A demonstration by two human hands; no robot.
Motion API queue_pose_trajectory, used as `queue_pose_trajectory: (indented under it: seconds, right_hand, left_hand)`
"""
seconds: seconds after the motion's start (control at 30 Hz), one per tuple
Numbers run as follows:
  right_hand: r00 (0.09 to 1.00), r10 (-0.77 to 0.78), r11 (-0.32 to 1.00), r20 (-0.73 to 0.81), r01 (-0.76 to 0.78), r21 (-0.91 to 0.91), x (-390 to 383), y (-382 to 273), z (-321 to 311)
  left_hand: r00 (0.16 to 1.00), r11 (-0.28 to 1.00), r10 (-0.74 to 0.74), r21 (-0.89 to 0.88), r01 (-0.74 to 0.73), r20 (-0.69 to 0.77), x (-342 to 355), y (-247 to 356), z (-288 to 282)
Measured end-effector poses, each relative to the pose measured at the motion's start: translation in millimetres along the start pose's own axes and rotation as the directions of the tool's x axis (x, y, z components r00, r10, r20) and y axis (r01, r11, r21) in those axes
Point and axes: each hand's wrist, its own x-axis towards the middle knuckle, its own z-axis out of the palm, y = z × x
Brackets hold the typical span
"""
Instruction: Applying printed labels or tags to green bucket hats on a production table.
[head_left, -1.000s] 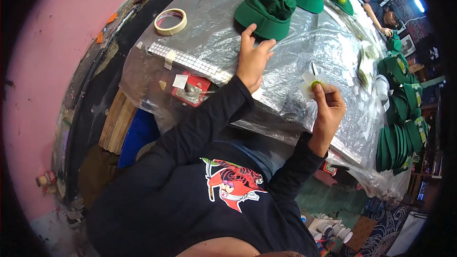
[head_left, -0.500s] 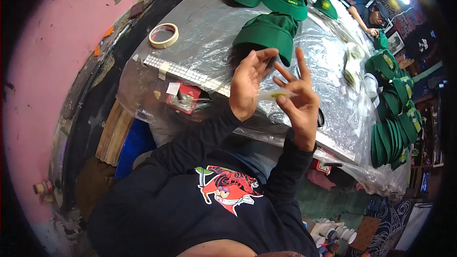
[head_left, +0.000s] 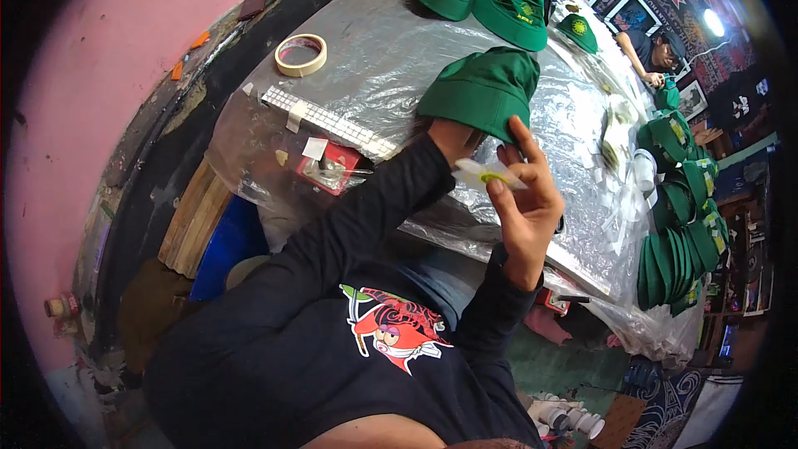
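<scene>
A green cap (head_left: 482, 87) stands on the plastic-covered table in front of me. My left hand (head_left: 453, 140) reaches up under the cap, where its fingers are hidden. Between the thumb and a finger of my right hand (head_left: 532, 208) is a small translucent slip (head_left: 470, 171) bearing a yellow-green print. The raised forefinger of that hand comes up to the cap's lower right edge; whether it presses on it I cannot tell.
More green caps (head_left: 511, 17) stand farther back, and stacked ones (head_left: 673, 258) line the right side. A masking tape roll (head_left: 301, 56), a white gridded strip (head_left: 332, 122) and a red box (head_left: 332, 168) lie left. A co-worker (head_left: 657, 54) bends over a cap at far right.
My left hand has moved from open air to beneath the cap. My right hand still pinches the slip, its forefinger now at the cap's edge. The view has shifted slightly.
</scene>
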Motion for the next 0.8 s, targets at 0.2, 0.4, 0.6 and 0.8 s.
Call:
queue_pose_trajectory:
  seconds: [0.2, 0.4, 0.6, 0.8]
  right_hand:
    - [0.995, 0.077, 0.997, -0.063, -0.075, 0.037, -21, -19, 3]
    - [0.991, 0.123, 0.988, -0.054, -0.117, 0.1, -27, -20, 6]
    - [0.987, 0.159, 0.973, -0.027, -0.152, 0.173, -30, -17, 11]
    - [0.98, 0.198, 0.955, -0.01, -0.191, 0.226, -33, -18, 13]
  left_hand:
    - [0.934, 0.629, -0.35, -0.72, 0.294, 0.075, -2, -12, 42]
    - [0.929, 0.446, -0.346, -0.848, 0.286, 0.131, -11, -14, 40]
    - [0.929, 0.159, -0.297, -0.948, 0.275, 0.22, -17, -17, 14]
    - [0.928, -0.026, -0.264, -0.964, 0.266, 0.263, -26, -18, -9]
